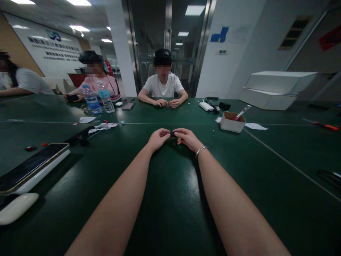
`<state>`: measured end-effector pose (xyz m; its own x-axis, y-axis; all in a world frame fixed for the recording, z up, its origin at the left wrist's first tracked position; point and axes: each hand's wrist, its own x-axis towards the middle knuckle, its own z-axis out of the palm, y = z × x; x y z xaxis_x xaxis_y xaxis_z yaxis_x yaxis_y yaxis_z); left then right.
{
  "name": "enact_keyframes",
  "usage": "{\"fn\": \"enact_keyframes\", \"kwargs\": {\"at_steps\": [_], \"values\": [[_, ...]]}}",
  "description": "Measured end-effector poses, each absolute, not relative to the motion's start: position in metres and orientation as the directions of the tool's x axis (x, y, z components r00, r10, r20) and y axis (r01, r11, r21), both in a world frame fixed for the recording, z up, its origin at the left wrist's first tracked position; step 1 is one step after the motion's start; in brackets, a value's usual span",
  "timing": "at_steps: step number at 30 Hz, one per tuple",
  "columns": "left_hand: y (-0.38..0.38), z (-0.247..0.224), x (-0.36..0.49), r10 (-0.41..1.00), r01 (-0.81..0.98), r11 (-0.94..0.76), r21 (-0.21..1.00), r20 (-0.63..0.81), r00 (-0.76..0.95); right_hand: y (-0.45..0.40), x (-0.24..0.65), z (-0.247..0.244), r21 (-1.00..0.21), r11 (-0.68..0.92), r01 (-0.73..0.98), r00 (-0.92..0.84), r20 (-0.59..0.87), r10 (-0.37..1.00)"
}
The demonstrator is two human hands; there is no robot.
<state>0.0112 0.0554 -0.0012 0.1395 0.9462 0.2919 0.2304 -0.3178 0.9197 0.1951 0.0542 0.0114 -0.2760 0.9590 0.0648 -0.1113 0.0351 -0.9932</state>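
Note:
Both my hands meet over the middle of the green table (170, 185), with a small black object (172, 134) between them. My left hand (160, 138) pinches its left end between thumb and fingers. From the other side, my right hand (187, 138) grips its right end, the lower fingers curled beneath. The object is too small and too covered by fingertips to name its kind. A silver bangle (201, 152) circles my right wrist.
At left lie a phone (34, 165) on a white box and a pale computer mouse (20, 209). Two water bottles (106, 97) stand farther back. To the right are a small cardboard box (232, 122), white boxes (277, 89) and a screwdriver (326, 126). A person (163, 81) sits opposite.

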Motion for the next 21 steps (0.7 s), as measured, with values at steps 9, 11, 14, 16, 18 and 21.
{"fn": "enact_keyframes", "kwargs": {"at_steps": [9,11,14,16,18,21], "values": [[0.0551,-0.0026,0.0113,0.962,0.230,-0.273,0.934,0.262,0.080,0.0532,0.1946,0.0116,-0.993,0.029,-0.117,-0.266,0.059,0.962],[0.0540,-0.0015,0.0114,0.968,0.230,-0.249,0.941,0.236,0.084,0.0531,0.1947,0.0115,-0.993,0.029,-0.117,-0.265,0.059,0.962],[0.0527,0.0003,0.0111,0.954,0.237,-0.298,0.925,0.282,0.097,0.0535,0.1949,0.0114,-0.993,0.033,-0.117,-0.265,0.063,0.962],[0.0524,0.0009,0.0107,0.955,0.245,-0.297,0.923,0.282,0.093,0.0536,0.1949,0.0116,-0.992,0.032,-0.118,-0.266,0.062,0.962],[0.0526,0.0010,0.0107,0.963,0.263,-0.266,0.927,0.247,0.105,0.0532,0.1947,0.0121,-0.992,0.028,-0.120,-0.269,0.059,0.961],[0.0528,0.0011,0.0116,0.954,0.241,-0.294,0.925,0.270,0.128,0.0521,0.1943,0.0130,-0.992,0.024,-0.127,-0.267,0.057,0.962]]}}
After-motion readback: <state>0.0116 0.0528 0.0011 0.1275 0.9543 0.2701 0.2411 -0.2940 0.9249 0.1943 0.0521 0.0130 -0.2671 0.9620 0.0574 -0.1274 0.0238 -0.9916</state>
